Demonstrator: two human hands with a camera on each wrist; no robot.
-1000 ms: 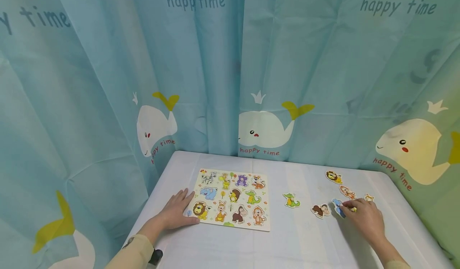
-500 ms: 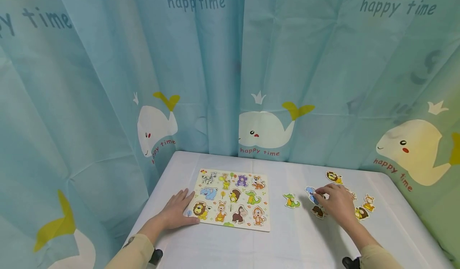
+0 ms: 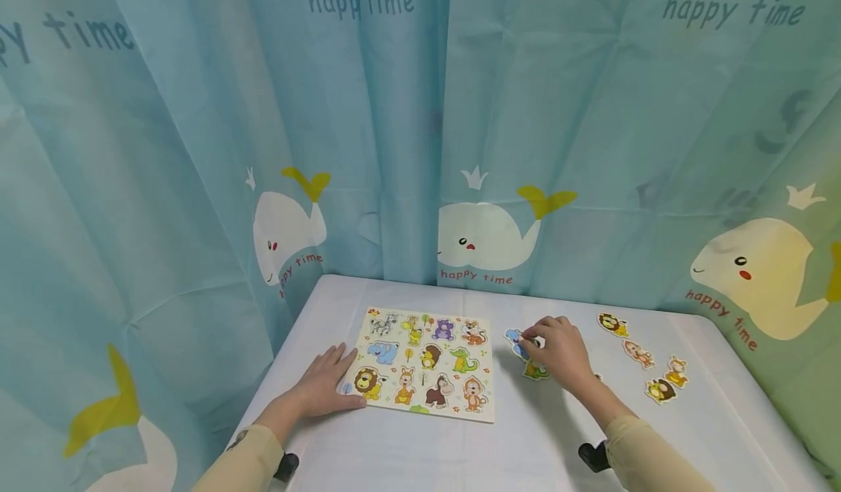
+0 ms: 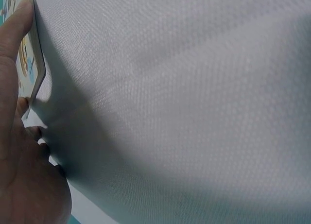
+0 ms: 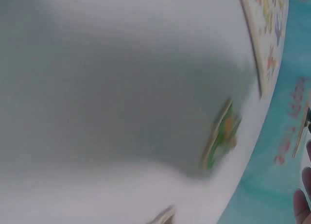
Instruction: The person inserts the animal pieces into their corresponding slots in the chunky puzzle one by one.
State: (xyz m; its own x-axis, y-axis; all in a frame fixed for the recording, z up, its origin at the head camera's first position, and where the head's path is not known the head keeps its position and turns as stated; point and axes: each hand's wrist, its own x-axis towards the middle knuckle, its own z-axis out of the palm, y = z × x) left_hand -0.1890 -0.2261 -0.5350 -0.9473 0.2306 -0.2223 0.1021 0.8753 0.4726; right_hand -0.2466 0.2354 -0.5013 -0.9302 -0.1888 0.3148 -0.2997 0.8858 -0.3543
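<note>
My right hand (image 3: 558, 350) pinches a blue elephant puzzle piece (image 3: 513, 340) by its knob, above the table and right of the puzzle board. Under it, the green crocodile piece (image 3: 535, 371) is partly covered by the hand; in the right wrist view that crocodile piece (image 5: 221, 136) lies alone on the cloth. My left hand (image 3: 320, 388) rests at the lower left edge of the animal puzzle board (image 3: 456, 414), fingers spread. In the left wrist view, the thumb (image 4: 19, 20) lies on the board's edge. Printed animals in rows cover the board, a blue elephant among them.
Loose lion (image 3: 612, 324), monkey (image 3: 638, 354), kangaroo (image 3: 676, 371) and hedgehog (image 3: 660, 390) pieces lie at the right. The right wrist mostly hides a gorilla piece. A blue whale-print curtain (image 3: 394, 149) hangs behind the white-covered table (image 3: 394, 455).
My right hand has lifted the elephant piece from the group at the right and carried it left, past the gorilla piece to above the crocodile. The left hand has stayed put.
</note>
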